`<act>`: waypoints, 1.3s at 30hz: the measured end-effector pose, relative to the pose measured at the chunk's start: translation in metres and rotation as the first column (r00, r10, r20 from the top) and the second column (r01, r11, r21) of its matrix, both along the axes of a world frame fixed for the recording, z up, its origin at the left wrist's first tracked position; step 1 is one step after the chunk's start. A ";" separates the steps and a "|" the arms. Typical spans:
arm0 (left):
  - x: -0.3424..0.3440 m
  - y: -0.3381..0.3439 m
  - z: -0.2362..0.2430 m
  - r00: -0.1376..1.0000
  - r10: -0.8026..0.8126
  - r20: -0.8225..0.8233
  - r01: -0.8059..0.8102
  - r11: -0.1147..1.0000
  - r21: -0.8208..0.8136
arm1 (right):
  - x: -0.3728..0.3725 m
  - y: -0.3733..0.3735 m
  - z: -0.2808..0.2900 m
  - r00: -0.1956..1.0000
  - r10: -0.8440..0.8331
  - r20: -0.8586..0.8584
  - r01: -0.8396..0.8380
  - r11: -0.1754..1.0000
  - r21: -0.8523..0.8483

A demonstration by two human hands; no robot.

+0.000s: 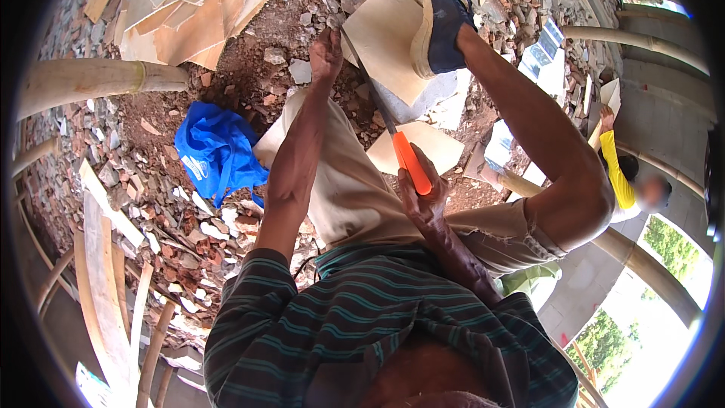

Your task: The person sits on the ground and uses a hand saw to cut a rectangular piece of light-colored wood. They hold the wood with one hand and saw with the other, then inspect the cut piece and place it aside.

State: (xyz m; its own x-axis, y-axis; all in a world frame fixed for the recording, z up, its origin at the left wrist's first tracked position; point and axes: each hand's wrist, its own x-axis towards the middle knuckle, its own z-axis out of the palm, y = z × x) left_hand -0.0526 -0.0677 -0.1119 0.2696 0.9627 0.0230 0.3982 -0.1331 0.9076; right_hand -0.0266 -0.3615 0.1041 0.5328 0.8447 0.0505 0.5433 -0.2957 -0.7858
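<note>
My right hand (424, 195) is wrapped round the orange handle of a long, narrow blade (377, 97); whether it is a saw or a machete does not show. The blade slants away to the upper left, along the edge of a tan board (385, 34). Beside the blade's far end is my left hand (326, 54), its fingers curled in; what they hold, if anything, is hidden. My dark blue shoe (444, 26) rests on the board's right part. A second tan piece (430, 149) lies beneath the handle, and a grey slab (415, 106) shows between them.
Left of my leg, a blue cloth bag (219, 151) lies on rubble-strewn ground. More tan sheets (200, 23) are piled at the upper left, near a thick bamboo pole (98, 83). At the right, another person in a yellow sleeve (619, 170) is by a grey block wall (657, 113).
</note>
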 end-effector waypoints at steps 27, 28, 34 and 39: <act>0.008 -0.003 -0.002 0.990 0.105 -0.099 -0.101 0.994 0.043 | 0.013 -0.007 0.011 0.999 0.033 0.001 -0.032 0.984 -0.177; 0.009 -0.001 -0.001 0.995 0.087 -0.053 -0.085 0.996 0.041 | 0.013 -0.006 0.009 0.999 0.023 -0.037 -0.029 0.987 -0.156; 0.003 -0.011 0.002 0.990 0.138 -0.035 -0.131 0.979 0.155 | 0.010 0.014 0.009 0.999 0.025 0.020 -0.025 0.999 0.033; 0.004 -0.009 0.006 0.992 0.118 -0.053 -0.111 0.985 0.129 | 0.013 0.035 0.028 0.974 0.131 0.187 -0.144 0.988 0.056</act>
State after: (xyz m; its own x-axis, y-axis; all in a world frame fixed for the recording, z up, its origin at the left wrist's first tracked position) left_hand -0.0484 -0.0764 -0.1058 0.1622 0.9778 0.1328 0.4708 -0.1950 0.8604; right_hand -0.0135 -0.3262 0.1317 0.3881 0.9004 0.1967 0.7108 -0.1566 -0.6858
